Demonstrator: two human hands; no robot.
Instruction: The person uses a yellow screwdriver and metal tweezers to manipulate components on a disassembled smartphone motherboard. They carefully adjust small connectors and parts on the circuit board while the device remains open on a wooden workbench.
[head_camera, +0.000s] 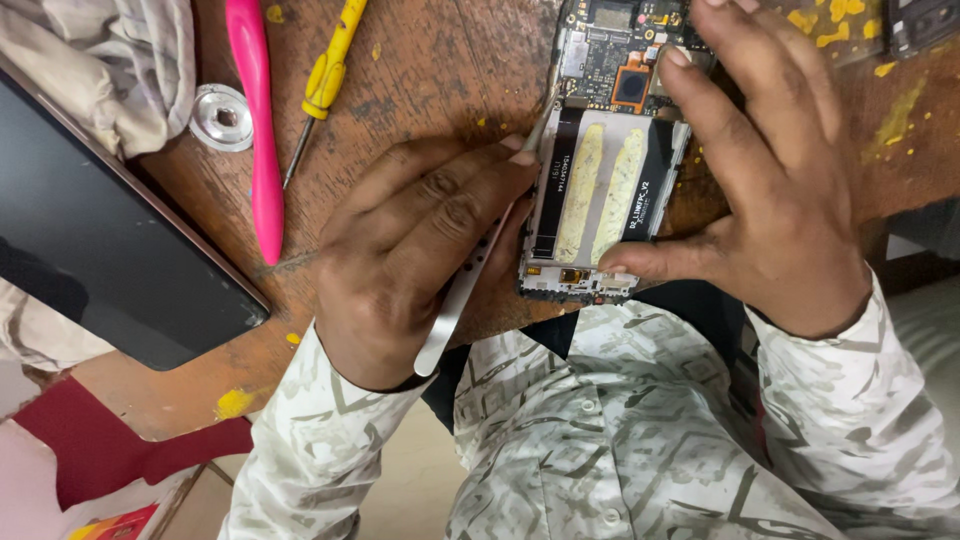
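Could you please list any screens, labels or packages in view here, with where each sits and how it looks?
Dark screen panel: left on the wooden table, flat, black, rectangular, unlit.
Opened phone: centre, between the left hand and right hand; black ribbon strips with small white print, two yellowish strips.
No packages visible.

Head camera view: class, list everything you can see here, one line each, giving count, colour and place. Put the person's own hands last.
opened phone: one, circuit board and two pale strips exposed, top centre on the table
tweezers: one, silver, tip at the phone's left edge
pry tool: one, pink, lying left of centre
screwdriver: one, yellow handle, beside the pry tool
metal ring: one, silver, left of the pry tool
dark flat panel: one, black, left edge
cloth: one, off-white, top left
wooden table: one, brown with yellow paint spots
left hand: holding the tweezers
right hand: steadying the phone, thumb at its lower edge
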